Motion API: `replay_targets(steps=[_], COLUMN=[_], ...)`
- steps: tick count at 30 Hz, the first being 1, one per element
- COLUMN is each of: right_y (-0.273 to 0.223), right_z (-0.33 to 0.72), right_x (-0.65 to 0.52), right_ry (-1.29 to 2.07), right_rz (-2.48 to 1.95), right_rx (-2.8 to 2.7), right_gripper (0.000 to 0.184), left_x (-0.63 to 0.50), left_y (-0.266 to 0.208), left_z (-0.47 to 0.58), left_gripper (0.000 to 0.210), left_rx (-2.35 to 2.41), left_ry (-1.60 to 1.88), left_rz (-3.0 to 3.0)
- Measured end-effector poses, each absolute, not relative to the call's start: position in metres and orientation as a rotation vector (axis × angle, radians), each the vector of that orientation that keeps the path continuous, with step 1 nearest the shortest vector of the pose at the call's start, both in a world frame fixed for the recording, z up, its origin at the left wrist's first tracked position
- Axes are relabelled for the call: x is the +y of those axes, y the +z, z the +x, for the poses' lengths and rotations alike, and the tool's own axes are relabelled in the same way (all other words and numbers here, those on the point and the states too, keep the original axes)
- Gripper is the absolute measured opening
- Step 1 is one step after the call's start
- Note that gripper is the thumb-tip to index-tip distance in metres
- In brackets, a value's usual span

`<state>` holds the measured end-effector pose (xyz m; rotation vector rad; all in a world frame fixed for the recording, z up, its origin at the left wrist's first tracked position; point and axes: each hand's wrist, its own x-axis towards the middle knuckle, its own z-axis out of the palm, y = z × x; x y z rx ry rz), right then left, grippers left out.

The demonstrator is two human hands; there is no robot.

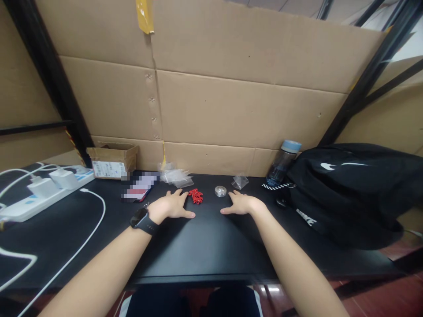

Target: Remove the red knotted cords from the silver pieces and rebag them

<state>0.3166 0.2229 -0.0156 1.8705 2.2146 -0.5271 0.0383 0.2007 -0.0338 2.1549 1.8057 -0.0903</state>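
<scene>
My left hand (173, 205) rests on the black table with its fingers spread and nothing in it. Just right of its fingertips lies a small heap of red cord or chain-like pieces (196, 196); I cannot make out their exact kind. My right hand (240, 203) is also open on the tabletop, thumb pointing inward. Beyond its thumb sits a small round clear item (220, 191), perhaps a coil or a little case. A small clear plastic bag (240, 182) lies behind the right fingertips. Several crumpled clear bags (176, 176) lie behind the left hand.
A cardboard box (109, 162) and a phone-like flat item (140, 187) stand at the back left. A white power strip (49, 196) with a white cable (95, 224) takes up the left side. To the right are a water bottle (282, 163) and a black backpack (350, 193).
</scene>
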Motion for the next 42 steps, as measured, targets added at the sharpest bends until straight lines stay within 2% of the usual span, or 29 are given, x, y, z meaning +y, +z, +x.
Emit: replay_targets(steps=[5,12,17,19,21,24,31,38,42], right_y=[-0.023,-0.023,-0.023,-0.025,-0.031,-0.043,-0.067,-0.068,-0.068], right_z=[0.321,0.321,0.315,0.31,0.305,0.294,0.281,0.28,0.282], right_x=[0.228,0.227,0.224,0.226,0.229,0.234,0.242,0.241,0.241], right_ry=[-0.492,-0.497,-0.369,-0.213,-0.041,0.104,0.031,-0.026,-0.046], right_rz=[1.878,1.865,1.979,1.963,1.855,1.795,1.887,1.984,2.003], right_rx=[2.237,2.259,2.3,2.533,2.789,2.877,2.726,2.703,2.709], right_gripper=[0.112,0.111,0.114,0.108,0.094,0.084,0.078,0.071,0.071], left_x=[0.204,0.207,0.209,0.21,0.211,0.215,0.225,0.223,0.222], left_y=[-0.034,-0.038,-0.039,-0.038,-0.038,-0.047,-0.071,-0.072,-0.066], left_z=[0.033,0.029,0.025,0.026,0.03,0.039,0.055,0.059,0.051], left_gripper=[0.108,0.105,0.09,0.085,0.08,0.072,0.068,0.06,0.048], left_rx=[1.784,1.772,1.742,1.664,1.611,1.681,1.748,1.696,1.553], left_ry=[0.012,-0.037,0.152,0.338,0.536,0.684,0.634,0.674,0.74], left_rz=[2.192,2.228,2.406,2.533,2.635,2.693,2.638,2.64,2.686])
